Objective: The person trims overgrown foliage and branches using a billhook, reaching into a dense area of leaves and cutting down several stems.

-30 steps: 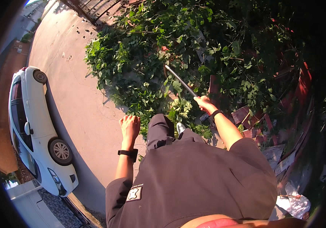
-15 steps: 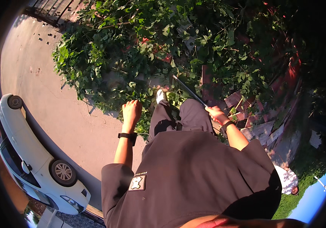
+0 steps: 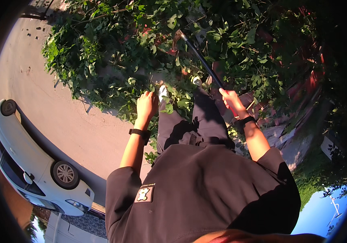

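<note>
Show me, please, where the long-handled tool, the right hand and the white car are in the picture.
long-handled tool (image 3: 201, 57), head view, middle of its dark shaft.
right hand (image 3: 231, 99), head view, back of the hand gripping the shaft.
white car (image 3: 23, 156), head view, its roof.

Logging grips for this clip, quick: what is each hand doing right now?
Left hand: holds nothing, fingers loosely curled, hanging above the leafy branches.
Right hand: closed around the black handle of a long tool.

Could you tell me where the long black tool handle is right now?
In the head view, upper centre-right: the black tool handle rises from the right hand into the leafy vines.
</note>
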`<state>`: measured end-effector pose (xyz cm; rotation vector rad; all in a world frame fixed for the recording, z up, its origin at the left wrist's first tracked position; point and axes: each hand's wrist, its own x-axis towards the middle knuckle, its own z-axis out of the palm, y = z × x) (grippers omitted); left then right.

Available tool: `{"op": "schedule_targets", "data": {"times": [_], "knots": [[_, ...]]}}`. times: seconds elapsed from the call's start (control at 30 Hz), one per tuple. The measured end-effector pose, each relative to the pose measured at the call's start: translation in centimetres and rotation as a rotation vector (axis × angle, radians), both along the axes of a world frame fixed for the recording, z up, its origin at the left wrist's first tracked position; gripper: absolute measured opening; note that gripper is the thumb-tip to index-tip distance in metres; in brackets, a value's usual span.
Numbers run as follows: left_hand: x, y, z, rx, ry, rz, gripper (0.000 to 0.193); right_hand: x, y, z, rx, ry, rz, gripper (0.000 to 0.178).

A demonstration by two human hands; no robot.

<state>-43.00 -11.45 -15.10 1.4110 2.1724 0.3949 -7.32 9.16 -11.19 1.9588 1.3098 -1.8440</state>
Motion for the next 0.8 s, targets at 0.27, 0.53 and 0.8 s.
{"op": "schedule_targets", "data": {"times": [0.27,0.53,0.8], "knots": [[10.3,8.9,-12.6,-0.272,-0.132,0.233,0.066,3.7,7.9,-9.4,-0.119,-0.199,0.261,0.050],[18.1,6.2,-23.5,-0.585,-0.326,0.334,0.040,-0.3,15.9,-16.6,0.276,-0.223,0.945,0.058],[16.4,6.1,-21.9,-0.520,-0.190,0.260,0.016,12.6,14.2,-11.8,0.319,-0.375,0.844,0.049]]}}
